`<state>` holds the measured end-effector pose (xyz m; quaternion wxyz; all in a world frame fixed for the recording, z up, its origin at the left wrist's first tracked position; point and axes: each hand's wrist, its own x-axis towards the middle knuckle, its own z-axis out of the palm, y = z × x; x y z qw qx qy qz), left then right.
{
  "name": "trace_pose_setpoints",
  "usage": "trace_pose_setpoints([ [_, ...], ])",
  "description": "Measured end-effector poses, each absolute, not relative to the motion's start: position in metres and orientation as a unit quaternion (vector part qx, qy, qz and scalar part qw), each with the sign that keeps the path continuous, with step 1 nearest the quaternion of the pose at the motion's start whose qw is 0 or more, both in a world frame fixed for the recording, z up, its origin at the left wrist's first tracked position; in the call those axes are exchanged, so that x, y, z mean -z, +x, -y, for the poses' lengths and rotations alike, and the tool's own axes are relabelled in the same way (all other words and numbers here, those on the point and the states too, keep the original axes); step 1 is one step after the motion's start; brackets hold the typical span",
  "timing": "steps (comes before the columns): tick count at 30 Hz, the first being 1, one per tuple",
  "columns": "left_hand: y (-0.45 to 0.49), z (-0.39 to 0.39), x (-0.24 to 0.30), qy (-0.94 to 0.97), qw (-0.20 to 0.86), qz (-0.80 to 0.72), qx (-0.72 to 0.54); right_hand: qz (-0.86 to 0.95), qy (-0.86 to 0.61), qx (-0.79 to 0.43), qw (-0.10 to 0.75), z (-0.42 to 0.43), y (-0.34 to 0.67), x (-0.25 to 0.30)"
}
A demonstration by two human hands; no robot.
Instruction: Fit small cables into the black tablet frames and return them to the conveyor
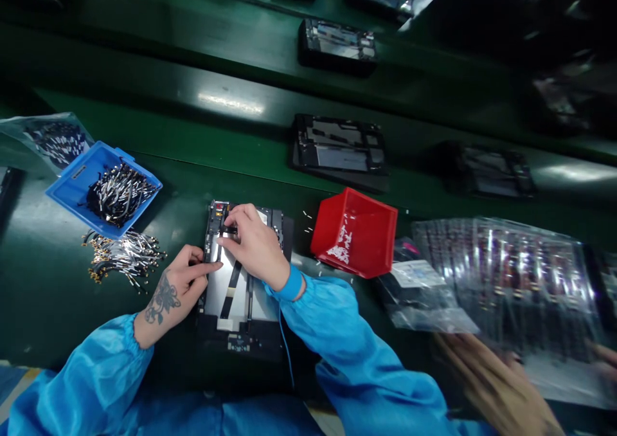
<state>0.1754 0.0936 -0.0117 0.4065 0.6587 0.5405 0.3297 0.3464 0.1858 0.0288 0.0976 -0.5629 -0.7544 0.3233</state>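
Observation:
An opened tablet chassis (241, 294) lies flat on the green bench in front of me, with a silver plate and black flex strips inside. My right hand (255, 243) rests over its upper part, thumb and fingers pinched on a small dark part near the top edge. My left hand (176, 291), tattooed on the back, is loosely curled with its index finger stretched out, pressing the chassis's left edge. Both arms wear blue sleeves.
A blue tray (77, 182) of small cables sits at left, with loose cables (125, 256) beside it. A red bin (357, 233) stands right of the chassis. Bagged parts (506, 275) lie at right, with another person's hand (496, 378) near them. More chassis (337, 150) sit on the belt.

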Motion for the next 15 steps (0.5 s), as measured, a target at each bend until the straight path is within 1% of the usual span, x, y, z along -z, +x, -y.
trace_pose_setpoints([
  [5, 0.172, -0.096, 0.015, 0.671, 0.396, -0.544, -0.310, 0.754, -0.586, -0.278, 0.101, -0.187, 0.342, -0.024],
  [8, 0.175, -0.087, 0.013, 0.689, 0.349, -0.565, -0.290, 0.765, -0.586, -0.250, 0.097, -0.183, 0.343, -0.029],
  [11, 0.186, -0.058, 0.010, 0.728, 0.256, -0.586, -0.249, 0.765, -0.575, -0.257, 0.133, -0.173, 0.360, -0.055],
  [15, 0.204, -0.013, 0.021, 0.818, 0.179, -0.515, -0.181, 0.724, -0.588, -0.299, 0.201, -0.177, 0.405, -0.114],
])
